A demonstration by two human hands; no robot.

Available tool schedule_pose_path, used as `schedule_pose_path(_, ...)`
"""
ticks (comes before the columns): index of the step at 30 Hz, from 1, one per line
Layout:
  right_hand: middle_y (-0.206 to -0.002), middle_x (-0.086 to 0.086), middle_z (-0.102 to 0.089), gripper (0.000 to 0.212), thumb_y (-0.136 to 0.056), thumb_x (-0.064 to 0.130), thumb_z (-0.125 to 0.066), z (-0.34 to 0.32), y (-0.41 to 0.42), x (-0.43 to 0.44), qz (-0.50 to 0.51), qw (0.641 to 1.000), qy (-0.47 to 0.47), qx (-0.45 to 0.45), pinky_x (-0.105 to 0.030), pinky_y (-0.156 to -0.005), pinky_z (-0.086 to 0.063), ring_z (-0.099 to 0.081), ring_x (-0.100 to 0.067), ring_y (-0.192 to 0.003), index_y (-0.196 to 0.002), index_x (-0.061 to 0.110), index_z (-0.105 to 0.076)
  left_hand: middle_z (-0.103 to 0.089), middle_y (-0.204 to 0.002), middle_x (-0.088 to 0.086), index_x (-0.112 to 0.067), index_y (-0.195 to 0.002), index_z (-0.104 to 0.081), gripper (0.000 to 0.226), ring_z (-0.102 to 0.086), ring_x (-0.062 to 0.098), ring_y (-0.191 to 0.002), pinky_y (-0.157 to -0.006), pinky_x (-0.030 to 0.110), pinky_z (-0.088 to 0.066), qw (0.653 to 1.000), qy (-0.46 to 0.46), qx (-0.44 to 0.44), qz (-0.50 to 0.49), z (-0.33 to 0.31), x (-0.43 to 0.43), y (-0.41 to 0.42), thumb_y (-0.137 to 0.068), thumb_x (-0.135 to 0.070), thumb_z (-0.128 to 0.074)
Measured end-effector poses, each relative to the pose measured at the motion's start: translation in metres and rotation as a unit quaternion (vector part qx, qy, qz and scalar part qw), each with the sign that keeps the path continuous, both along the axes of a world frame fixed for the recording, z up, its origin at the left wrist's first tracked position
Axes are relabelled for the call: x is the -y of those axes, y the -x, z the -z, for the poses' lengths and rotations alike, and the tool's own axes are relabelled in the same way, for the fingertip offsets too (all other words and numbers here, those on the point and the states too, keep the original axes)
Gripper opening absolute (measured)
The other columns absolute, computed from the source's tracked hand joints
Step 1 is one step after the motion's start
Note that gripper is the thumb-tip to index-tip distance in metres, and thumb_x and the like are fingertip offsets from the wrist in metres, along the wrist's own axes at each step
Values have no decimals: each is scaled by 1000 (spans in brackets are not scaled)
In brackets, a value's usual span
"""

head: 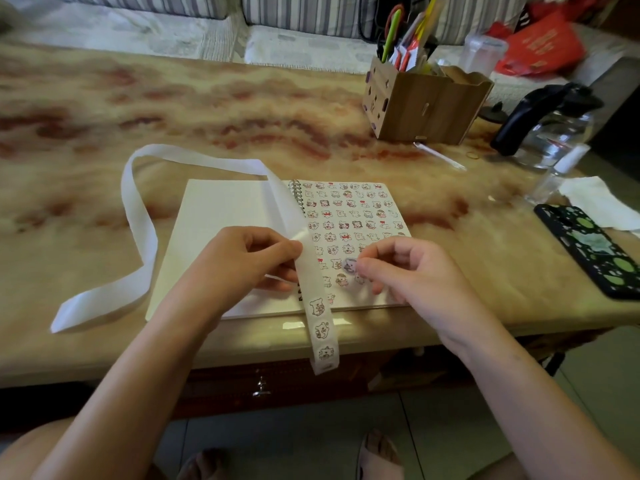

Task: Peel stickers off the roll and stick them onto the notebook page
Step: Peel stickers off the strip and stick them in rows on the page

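Head view shows your left hand (pixel 249 261) over the open notebook (pixel 221 230), its thumb and forefinger pinching the sticker strip (pixel 308 271) near the spiral binding while the other fingers curl beneath it. From that grip the strip's printed end runs down across the notebook's lower edge and hangs over the front of the table (pixel 242 109), with three cartoon stickers on it. The bare part rises from your fingers, crosses the blank left page, loops out onto the table to the left and ends near the table's front edge.

Your right hand (pixel 412 268) is above the right-hand page (pixel 349 299), thumb and forefinger pinching one small sticker (pixel 349 265), the remaining fingers loosely curled. You cannot tell whether that sticker touches the paper. Rows of little stickers cover the page from the top down to about where you hold this one.

Further back on the right stand a wooden box (pixel 426 102) of pens and a glass kettle (pixel 554 133); a phone (pixel 595 251) lies at the right edge beside a tissue (pixel 595 199)
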State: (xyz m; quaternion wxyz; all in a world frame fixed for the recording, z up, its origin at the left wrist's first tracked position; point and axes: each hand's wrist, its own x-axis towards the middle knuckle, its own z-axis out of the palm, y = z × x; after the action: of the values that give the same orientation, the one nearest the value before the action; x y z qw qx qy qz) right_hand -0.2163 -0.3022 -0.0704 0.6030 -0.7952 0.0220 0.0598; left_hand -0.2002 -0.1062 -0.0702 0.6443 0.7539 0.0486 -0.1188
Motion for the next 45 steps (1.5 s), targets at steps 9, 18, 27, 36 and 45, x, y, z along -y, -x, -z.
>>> schedule_pose_path(9, -69, -6, -71, 6, -76, 14, -76, 3, -1, 3, -36, 996, 64, -41, -17, -53, -44, -52, -5, -49, -77, 8, -73, -73, -75, 12, 0, -82, -69, 15, -68, 14, -61, -57, 20, -57, 1000, 1, -6, 0, 1, -1, -1, -87, -12, -63)
schedule_pose_path(18, -78, -16, -72, 8, -76, 14, -76, 8, -4, 2, -54, 993, 100, -38, -25, -57, -42, -50, -7, -48, -77, 7, -72, -73, -79, 14, 1, -84, -69, 15, -68, 14, -63, -59, 20, -58, 1000, -10, -10, 5, 3, 1, -3, -87, -12, -63)
schedule_pose_path(27, -74, -12, -72, 7, -75, 14, -76, 10, -4, 2, -52, 992, 106, -34, -29, -60, -44, -52, -9, -48, -74, 9, -71, -72, -72, 10, -1, -79, -68, 14, -68, 14, -61, -60, 22, -59, 1000, -9, -9, 5, 4, 1, -3, -87, -11, -63)
schedule_pose_path(36, -71, -8, -72, 7, -75, 12, -76, 12, -4, 0, -46, 992, 114, -25, -31, -61, -47, -55, -5, -49, -71, 11, -70, -72, -73, 12, 1, -80, -68, 15, -67, 14, -61, -61, 23, -59, 1000, -12, -6, 5, 4, 1, -2, -88, -11, -63)
schedule_pose_path(45, -68, 0, -69, 10, -75, 17, -76, 15, -1, -4, -32, 985, 170, 6, -25, -58, -49, -56, -2, -54, -69, 17, -68, -71, -69, 10, 3, -82, -68, 16, -67, 13, -58, -61, 23, -58, 1000, -9, -6, 9, 3, 1, -2, -88, -11, -62)
